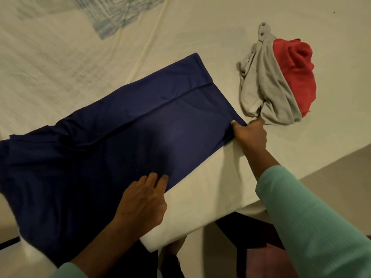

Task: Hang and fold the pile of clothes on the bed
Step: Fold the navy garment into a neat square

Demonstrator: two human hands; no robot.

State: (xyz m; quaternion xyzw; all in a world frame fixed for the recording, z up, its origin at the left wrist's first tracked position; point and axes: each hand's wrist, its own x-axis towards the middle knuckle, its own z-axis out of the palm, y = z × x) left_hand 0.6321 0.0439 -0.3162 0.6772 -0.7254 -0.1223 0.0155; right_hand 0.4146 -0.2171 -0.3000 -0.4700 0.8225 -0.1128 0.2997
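Note:
A navy blue garment [124, 135] lies spread flat across the bed, its left part hanging over the bed's edge. My right hand [251, 135] pinches its near right corner, thumb on top of the cloth. My left hand [143, 201] rests on the garment's near edge with its fingers laid flat on the fabric. A crumpled grey garment [263, 87] and a red one [295, 75] sit bunched together on the bed just beyond my right hand.
The bed is covered by a cream sheet [200, 33] with a faded blue print [116, 19] at the top left. The bed's corner [156, 243] points toward me. Floor [331, 175] shows to the right, and dark furniture sits below the corner.

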